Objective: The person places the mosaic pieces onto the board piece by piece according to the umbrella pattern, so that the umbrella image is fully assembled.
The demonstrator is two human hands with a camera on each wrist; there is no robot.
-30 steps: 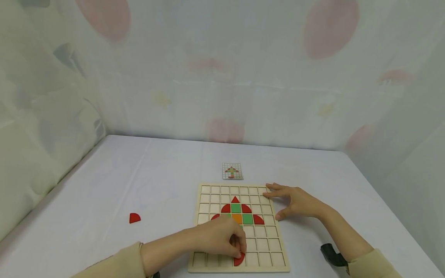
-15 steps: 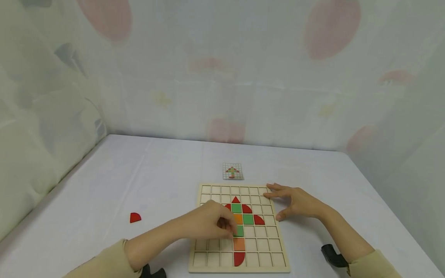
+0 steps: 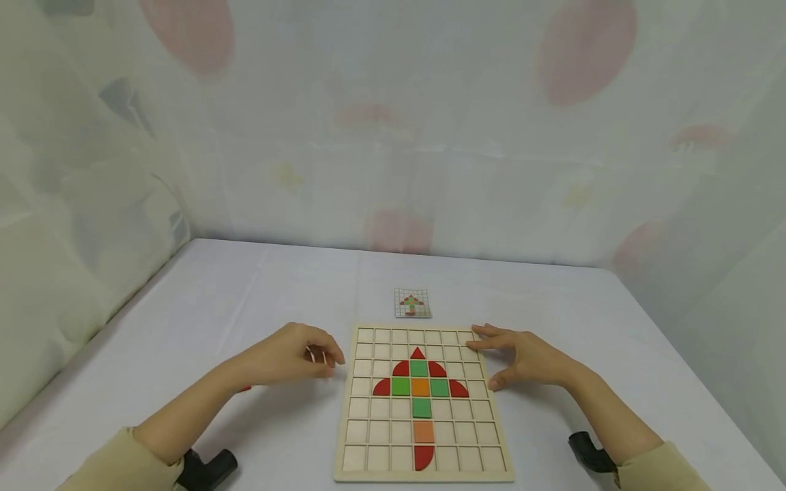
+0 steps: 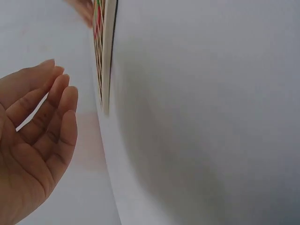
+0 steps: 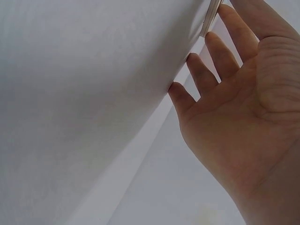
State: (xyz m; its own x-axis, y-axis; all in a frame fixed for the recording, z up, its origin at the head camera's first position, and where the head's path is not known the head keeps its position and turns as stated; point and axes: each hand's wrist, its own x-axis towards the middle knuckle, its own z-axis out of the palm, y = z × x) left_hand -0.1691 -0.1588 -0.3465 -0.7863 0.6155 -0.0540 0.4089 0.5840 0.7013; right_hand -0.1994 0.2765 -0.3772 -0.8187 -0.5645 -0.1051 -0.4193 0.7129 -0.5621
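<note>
In the head view, my left hand [image 3: 288, 356] hovers over the table just left of the wooden grid board [image 3: 341, 436]. Its fingers are loosely curled with nothing between them, as the left wrist view also shows. My right hand [image 3: 522, 356] touches the board's right edge with spread fingers. On the board lie a red triangle [image 3: 417, 353], green squares [image 3: 421, 408], orange squares [image 3: 424, 432] and red quarter circles [image 3: 424, 457], forming an arrow-like figure. Another red quarter circle [image 3: 245, 389] lies on the table, mostly hidden behind my left wrist.
A small pattern card [image 3: 413, 303] printed with a similar figure lies just beyond the board. White cloth covers the table [image 3: 295, 279]. Patterned fabric walls [image 3: 393, 136] stand at the back and sides. Black wrist mounts [image 3: 207, 470] sit by both sleeves.
My left hand has let go of the red quarter circle in the bottom row and moved left and away off the board. The right hand has stayed at the board's edge.
</note>
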